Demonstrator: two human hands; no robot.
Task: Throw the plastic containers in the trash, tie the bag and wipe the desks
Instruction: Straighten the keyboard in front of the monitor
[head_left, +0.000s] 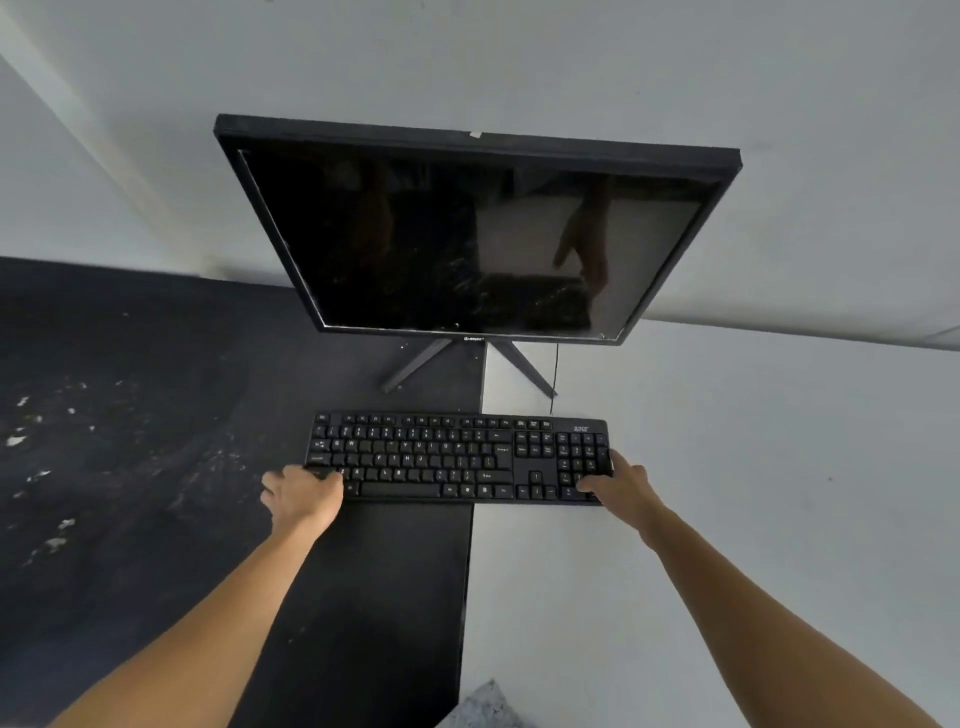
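Both hands grasp the keyboard (447, 457): the left hand (301, 493) curls over its near left corner, and the right hand (621, 483) clamps the number-pad end with the thumb on the keys. Whether the board is lifted or resting cannot be told. Under and between the two grips run the desks to be wiped: the black tabletop (156, 415) outward of the left grip, smeared and dotted with pale flecks (21, 441), and the white tabletop (753, 467) outward of the right. Just beyond the grips stands the monitor (467, 234), and a thin cable (556, 374) runs from the keyboard's far edge near the right grip. Pulling the board far would likely tauten that cable and could tug the monitor's stand. Pushing it forward could knock the legs. A grey crumpled cloth (485, 701) lies nearer the body than both grips. No containers or bag are in view.
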